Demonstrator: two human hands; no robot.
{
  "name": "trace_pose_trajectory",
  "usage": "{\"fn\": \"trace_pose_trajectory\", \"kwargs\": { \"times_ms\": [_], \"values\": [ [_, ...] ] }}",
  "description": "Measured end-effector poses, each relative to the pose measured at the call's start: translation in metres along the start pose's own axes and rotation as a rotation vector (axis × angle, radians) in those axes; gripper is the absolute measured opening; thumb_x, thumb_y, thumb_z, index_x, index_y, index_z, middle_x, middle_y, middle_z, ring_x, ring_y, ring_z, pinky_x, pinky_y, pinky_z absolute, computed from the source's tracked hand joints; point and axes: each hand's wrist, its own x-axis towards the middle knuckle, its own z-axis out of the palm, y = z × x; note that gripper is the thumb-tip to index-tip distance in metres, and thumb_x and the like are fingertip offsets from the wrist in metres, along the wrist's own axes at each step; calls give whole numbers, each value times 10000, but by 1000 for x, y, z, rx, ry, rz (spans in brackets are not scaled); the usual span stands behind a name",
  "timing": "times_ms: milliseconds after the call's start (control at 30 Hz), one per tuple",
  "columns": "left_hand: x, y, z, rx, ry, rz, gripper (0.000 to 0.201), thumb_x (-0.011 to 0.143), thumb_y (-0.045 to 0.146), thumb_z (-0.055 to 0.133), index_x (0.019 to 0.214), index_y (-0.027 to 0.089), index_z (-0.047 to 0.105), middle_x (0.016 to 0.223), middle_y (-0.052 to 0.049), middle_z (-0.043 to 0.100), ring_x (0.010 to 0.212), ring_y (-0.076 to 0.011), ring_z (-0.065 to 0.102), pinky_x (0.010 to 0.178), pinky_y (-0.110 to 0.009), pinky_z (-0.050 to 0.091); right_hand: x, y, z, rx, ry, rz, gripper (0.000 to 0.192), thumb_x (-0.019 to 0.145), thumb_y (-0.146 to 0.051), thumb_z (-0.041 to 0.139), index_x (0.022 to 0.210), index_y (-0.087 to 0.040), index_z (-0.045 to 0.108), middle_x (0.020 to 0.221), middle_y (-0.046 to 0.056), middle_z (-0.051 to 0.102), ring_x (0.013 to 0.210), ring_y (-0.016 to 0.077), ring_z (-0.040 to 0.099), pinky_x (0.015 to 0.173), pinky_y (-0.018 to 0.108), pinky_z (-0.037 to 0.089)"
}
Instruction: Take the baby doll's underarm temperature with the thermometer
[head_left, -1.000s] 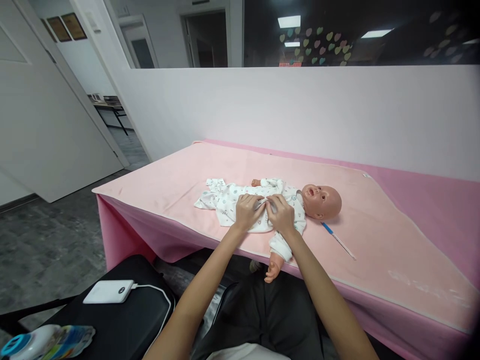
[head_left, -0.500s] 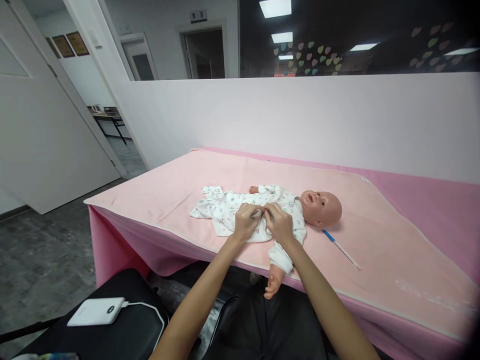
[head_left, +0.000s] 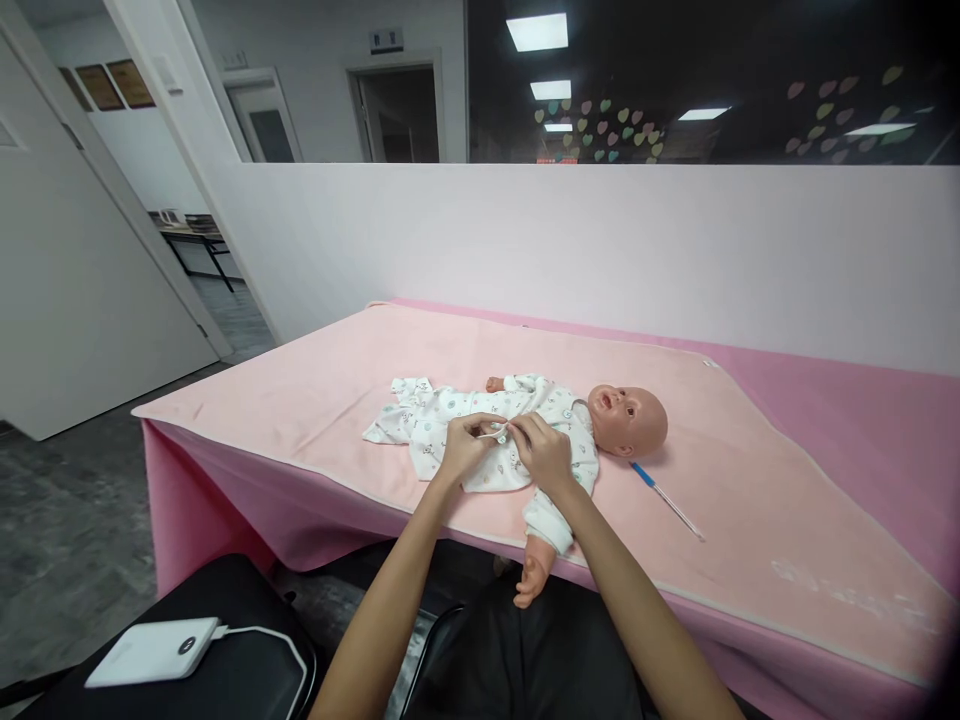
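While both hands meet over the doll's (head_left: 559,420) chest, the left hand (head_left: 465,450) pinches a small white tie or flap of the romper (head_left: 450,420), fingers narrow on the fabric. Right hand (head_left: 544,455) pinches the same front seam just beside it, fingertips nearly touching the left's. Doll lies on its back on the pink mat (head_left: 750,480), head to the right, near arm hanging past the table edge. Thermometer (head_left: 664,495) lies near the head, apart from it. Power bank (head_left: 154,650) sits on the black seat lower left. Risk: the thin fabric could slip from the pinch; a tug might drag the doll toward the edge, since one arm already overhangs.
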Motion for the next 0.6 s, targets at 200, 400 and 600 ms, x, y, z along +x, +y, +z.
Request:
{"fn": "trace_pose_trajectory", "kwargs": {
  "times_ms": [200,400,600],
  "values": [
    [2,-5,7,-48,95,36,269,494,54,396,651,177,576,439,60,353,439,-87,324,465,-216,265,2,-3,0,-30,-20,-8,235,920,-329,402,869,-225,607,800,-1,643,641,93,575,538,211,322],
    [-14,6,8,286,273,201,232,591,96,407,733,189,565,697,-16,535,700,-175,491,647,-297,386,1,2,5,66,69,43,194,906,-267,419,913,-219,607,834,15,645,730,116,605,602,206,408],
    [-20,50,7,553,444,685,199,685,156,500,825,218,627,874,-61,560,878,-223,500,836,-407,366,11,-5,-12,266,377,37,269,843,-120,375,912,-209,619,940,53,637,880,147,606,721,268,499]
  ]
}}
